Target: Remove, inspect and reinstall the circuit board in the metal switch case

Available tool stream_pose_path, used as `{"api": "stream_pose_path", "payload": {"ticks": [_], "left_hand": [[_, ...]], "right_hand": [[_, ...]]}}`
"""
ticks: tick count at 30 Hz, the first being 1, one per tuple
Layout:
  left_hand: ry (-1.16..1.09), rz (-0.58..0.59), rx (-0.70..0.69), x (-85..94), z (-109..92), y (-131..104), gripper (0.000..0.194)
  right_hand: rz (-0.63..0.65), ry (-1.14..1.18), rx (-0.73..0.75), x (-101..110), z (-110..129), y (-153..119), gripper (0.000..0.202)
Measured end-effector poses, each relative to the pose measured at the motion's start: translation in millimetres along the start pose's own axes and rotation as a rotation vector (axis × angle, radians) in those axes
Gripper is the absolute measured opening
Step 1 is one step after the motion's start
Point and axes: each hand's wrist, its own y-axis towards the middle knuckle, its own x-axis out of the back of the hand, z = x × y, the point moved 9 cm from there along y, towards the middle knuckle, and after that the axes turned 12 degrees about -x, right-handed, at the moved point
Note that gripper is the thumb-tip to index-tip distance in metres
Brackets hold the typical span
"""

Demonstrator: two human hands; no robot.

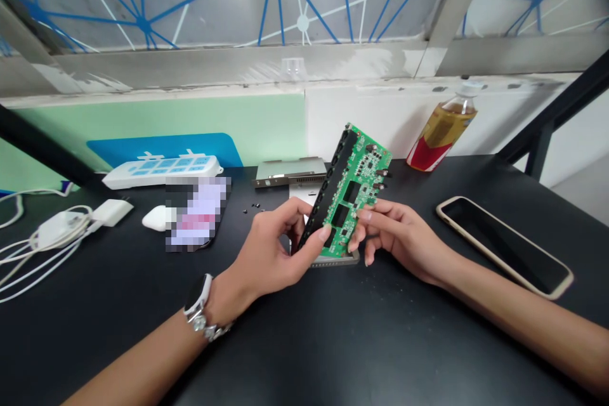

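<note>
A green circuit board [364,171] with a row of black ports along its left edge is held up, tilted, above the black table. My left hand [280,244] grips its lower left end, thumb on the face and fingers behind the port strip. At the lower right edge, my right hand [397,231] has its thumb and forefinger closed on the board, the other fingers curled below. Beneath the board lies a grey metal tray [340,261], mostly hidden. Behind it rests a grey metal cover [290,171]. Several small black screws [254,206] lie left of my left hand.
A white power strip [164,171], a blurred-out phone [200,212], a white earbud case [159,218] and a charger with cables [61,228] occupy the left. On the right are a drink bottle [442,130] and a phone in a beige case [504,247]. A window wall stands behind.
</note>
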Motion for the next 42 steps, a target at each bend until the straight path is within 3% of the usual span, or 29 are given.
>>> {"api": "stream_pose_path", "payload": {"ticks": [5, 8, 12, 17, 23, 30, 42], "left_hand": [[0.027, -0.055, -0.049, -2.9, -12, 0, 0.009], [0.196, -0.108, -0.214, 1.3, -31, -1, 0.013], [0.394, -0.03, -0.4, -2.8, -49, -4, 0.017], [0.504, 0.083, -0.536, -7.0, -54, -7, 0.018], [0.527, 0.123, -0.565, 0.6, -50, -2, 0.016], [0.515, 0.244, -0.552, 4.8, -40, 4, 0.018], [0.44, 0.16, -0.5, 14.4, -33, 9, 0.018]], "right_hand": [[0.011, 0.063, -0.017, -6, -1, 2, 0.023], [0.018, 0.083, -0.036, -8, -1, 2, 0.02], [0.027, 0.124, -0.033, -7, -1, 2, 0.017], [-0.018, 0.165, -0.006, -2, -3, 1, 0.017], [0.012, 0.26, -0.079, -3, -12, -1, 0.011], [-0.057, 0.314, -0.116, 0, -16, -3, 0.009], [-0.131, 0.088, 0.033, -1, -2, -8, 0.021]]}}
